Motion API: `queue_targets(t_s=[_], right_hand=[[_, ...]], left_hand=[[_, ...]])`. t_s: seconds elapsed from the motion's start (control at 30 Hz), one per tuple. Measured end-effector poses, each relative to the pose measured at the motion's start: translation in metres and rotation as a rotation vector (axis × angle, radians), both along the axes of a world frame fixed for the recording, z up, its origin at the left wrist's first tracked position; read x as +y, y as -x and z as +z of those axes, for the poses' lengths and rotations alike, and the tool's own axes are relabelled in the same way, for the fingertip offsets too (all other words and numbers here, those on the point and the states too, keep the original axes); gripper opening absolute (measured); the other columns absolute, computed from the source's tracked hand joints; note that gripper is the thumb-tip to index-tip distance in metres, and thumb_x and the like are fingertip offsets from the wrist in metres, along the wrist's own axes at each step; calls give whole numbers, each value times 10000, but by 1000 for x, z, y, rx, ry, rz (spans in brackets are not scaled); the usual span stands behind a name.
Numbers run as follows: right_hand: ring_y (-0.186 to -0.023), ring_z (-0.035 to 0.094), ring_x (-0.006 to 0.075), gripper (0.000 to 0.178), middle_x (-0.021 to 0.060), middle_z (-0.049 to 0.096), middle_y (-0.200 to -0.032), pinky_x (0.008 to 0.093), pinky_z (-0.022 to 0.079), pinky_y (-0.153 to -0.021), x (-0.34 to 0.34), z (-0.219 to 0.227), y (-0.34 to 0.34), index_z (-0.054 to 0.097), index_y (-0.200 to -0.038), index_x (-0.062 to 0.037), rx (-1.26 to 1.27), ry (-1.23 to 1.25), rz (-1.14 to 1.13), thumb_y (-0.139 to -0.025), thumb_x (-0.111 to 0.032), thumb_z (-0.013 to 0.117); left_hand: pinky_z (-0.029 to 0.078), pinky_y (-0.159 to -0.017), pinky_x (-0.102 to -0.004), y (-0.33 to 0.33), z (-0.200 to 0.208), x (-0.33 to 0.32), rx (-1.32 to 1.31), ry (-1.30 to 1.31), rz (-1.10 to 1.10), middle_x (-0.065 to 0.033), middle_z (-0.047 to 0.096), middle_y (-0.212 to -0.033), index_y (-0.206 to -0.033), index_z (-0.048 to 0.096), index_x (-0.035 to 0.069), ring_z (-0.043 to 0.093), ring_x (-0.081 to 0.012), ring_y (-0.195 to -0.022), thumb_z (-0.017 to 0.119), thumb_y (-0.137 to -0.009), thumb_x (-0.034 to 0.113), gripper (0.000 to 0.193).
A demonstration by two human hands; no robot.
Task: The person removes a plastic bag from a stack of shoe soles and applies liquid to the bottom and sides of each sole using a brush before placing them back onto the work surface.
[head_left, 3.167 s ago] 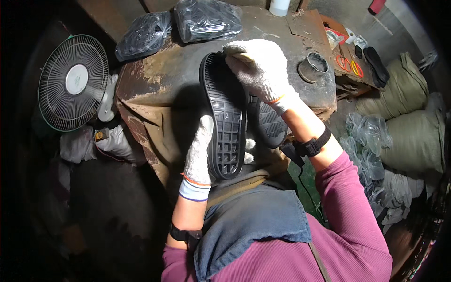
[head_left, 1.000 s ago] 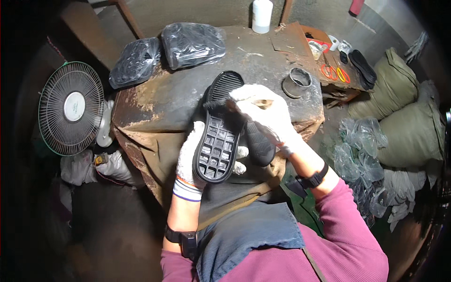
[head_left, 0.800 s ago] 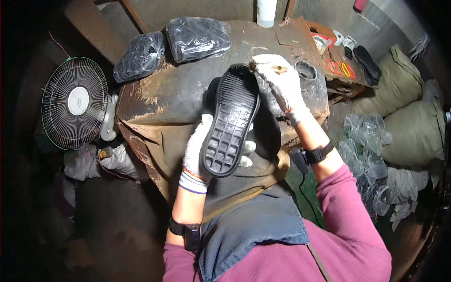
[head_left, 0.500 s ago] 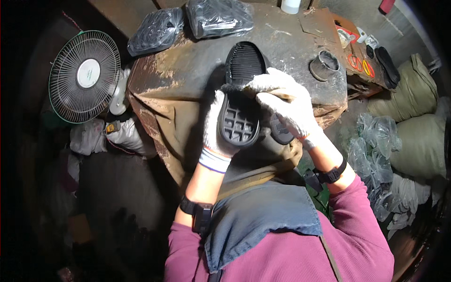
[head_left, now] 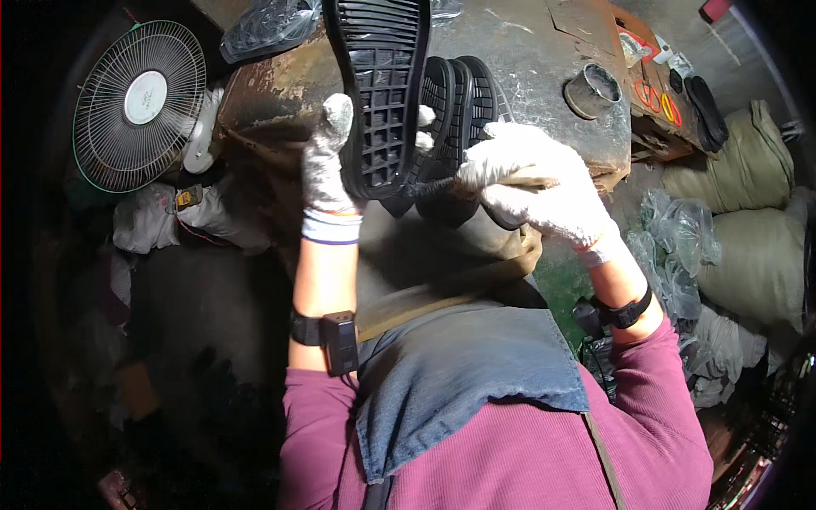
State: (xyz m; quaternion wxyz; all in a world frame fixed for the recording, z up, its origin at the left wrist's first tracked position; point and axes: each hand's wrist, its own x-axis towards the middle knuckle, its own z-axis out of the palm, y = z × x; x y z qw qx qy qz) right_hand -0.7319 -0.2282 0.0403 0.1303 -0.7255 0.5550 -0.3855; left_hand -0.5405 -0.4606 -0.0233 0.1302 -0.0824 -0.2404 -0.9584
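A black shoe sole [head_left: 384, 115] is raised off the worktable, its gridded, hollow side facing me. My left hand [head_left: 327, 157] in a white knit glove grips it, thumb along the left edge and fingertips showing past the right edge. Just right of the sole's near end, my gloved right hand [head_left: 531, 183] pinches a small dark brush [head_left: 435, 187] whose handle is mostly hidden by the fingers. Several more black soles [head_left: 463, 106] stand close together on the table behind, between my two hands.
The worn, stained table [head_left: 527, 59] carries a crusted cup [head_left: 592, 91] at right and a plastic-wrapped bundle [head_left: 268, 30] at far left. Scissors [head_left: 659, 102] lie on the side shelf. A fan [head_left: 140, 106] stands left; sacks [head_left: 752, 263] and plastic bags [head_left: 680, 238] lie right.
My left hand has moved left and lifted the sole nearer to me, uncovering the soles behind. My right hand with the brush has shifted slightly right and down, away from the sole's middle.
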Motion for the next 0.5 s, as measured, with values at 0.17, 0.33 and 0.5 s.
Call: queue_targets(t_s=[0.17,0.33,0.5], right_hand=[[-928,722,108,226,22,787,-1032,292,588,-842,-17,-10,-45,767,-1161,-78,-655,-185,-306,-959,-178,771],[-826,762,241,261,107,779,-882,362,583,-774,-24,-2,-43,758,-1120,-78,-521,-113,-116,-913,-237,762],[-856,754,305,251,125,770,-912,385,583,-794,-40,9,-27,763,-1071,-98,-164,-49,-252,-905,-286,755]], left_hand=[[649,-920,-440,-1,17,18,-202,156,183,-281,710,-1261,-1415,567,-87,760,-339,-1056,640,-1057,443,644],[591,-936,-337,2,16,31,-607,754,587,-120,796,-1038,-1228,708,-6,756,-250,-957,563,-1102,198,280],[633,-951,-423,-7,-30,24,-493,1034,747,-134,678,-1336,-1501,519,-14,731,-283,-1099,520,-1126,276,474]])
